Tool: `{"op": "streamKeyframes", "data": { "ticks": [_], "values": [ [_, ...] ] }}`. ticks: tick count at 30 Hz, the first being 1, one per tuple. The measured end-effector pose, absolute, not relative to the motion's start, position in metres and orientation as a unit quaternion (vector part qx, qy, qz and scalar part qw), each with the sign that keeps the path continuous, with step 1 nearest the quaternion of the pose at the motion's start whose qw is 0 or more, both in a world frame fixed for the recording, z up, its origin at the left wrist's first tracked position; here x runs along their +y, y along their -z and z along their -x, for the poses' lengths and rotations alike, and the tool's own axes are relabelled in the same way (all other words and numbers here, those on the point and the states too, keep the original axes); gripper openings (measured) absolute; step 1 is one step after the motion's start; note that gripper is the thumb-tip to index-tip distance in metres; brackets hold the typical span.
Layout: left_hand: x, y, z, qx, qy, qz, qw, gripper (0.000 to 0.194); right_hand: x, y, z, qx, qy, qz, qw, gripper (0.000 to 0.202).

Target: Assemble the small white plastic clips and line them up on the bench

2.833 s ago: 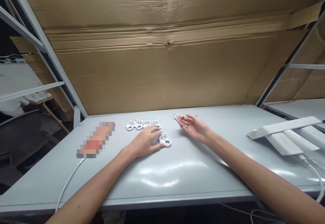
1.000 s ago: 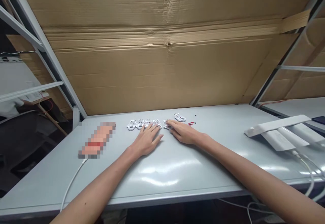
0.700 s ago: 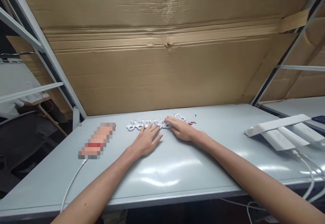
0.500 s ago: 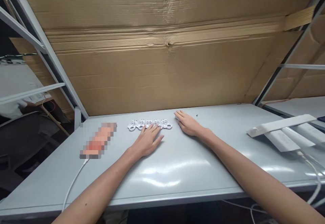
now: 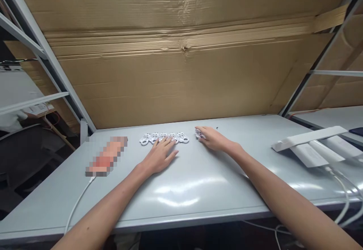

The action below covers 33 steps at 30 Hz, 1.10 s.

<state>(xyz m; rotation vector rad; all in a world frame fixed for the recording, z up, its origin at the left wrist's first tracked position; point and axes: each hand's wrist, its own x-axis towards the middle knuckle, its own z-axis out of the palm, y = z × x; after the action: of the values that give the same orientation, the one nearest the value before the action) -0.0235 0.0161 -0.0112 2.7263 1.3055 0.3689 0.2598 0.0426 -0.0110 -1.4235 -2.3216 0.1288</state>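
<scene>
Right hand (image 5: 212, 138): fingers and thumb pinching one white bracket (image 5: 198, 134), near back of grey table (image 5: 198, 182) | Left hand (image 5: 160, 157): fingers spread, tips at row of five white brackets (image 5: 163, 135), left of pinched one | Small black piece (image 5: 217, 128): beside right hand | Cardboard (image 5: 181, 87): behind table

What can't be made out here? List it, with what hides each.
In the head view:
Lone white piece: partly covered by the right hand.
Row of white pieces: near side partly under the left hand.
Corded item: surface pixelated.
Dark speck: too small to identify.
Dark object: cut off by the right edge.
</scene>
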Motion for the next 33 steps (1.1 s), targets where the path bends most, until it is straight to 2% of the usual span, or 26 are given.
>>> {"op": "streamKeyframes", "data": {
  "ticks": [4, 8, 16, 24, 33],
  "values": [
    [0.019, 0.012, 0.029, 0.424, -0.14, -0.895, 0.025, 0.048, 0.032, 0.0, -0.254, -0.814, -0.049, 0.53, 0.231, 0.047],
    [0.02, 0.011, 0.033, 0.431, -0.141, -0.891, 0.016, 0.048, 0.016, -0.009, -0.235, -0.841, -0.06, 0.46, 0.278, 0.054],
    [0.02, 0.014, 0.031, 0.413, -0.165, -0.895, 0.013, 0.041, -0.001, -0.006, -0.201, -0.914, -0.083, 0.326, 0.225, 0.036],
    [0.012, 0.009, 0.026, 0.38, -0.176, -0.908, 0.008, 0.039, 0.006, -0.006, -0.209, -0.905, -0.075, 0.324, 0.264, 0.013],
    [0.011, 0.011, 0.024, 0.337, -0.19, -0.922, 0.005, 0.04, 0.012, 0.005, -0.209, -0.897, -0.111, 0.334, 0.266, 0.013]
  ]
}}
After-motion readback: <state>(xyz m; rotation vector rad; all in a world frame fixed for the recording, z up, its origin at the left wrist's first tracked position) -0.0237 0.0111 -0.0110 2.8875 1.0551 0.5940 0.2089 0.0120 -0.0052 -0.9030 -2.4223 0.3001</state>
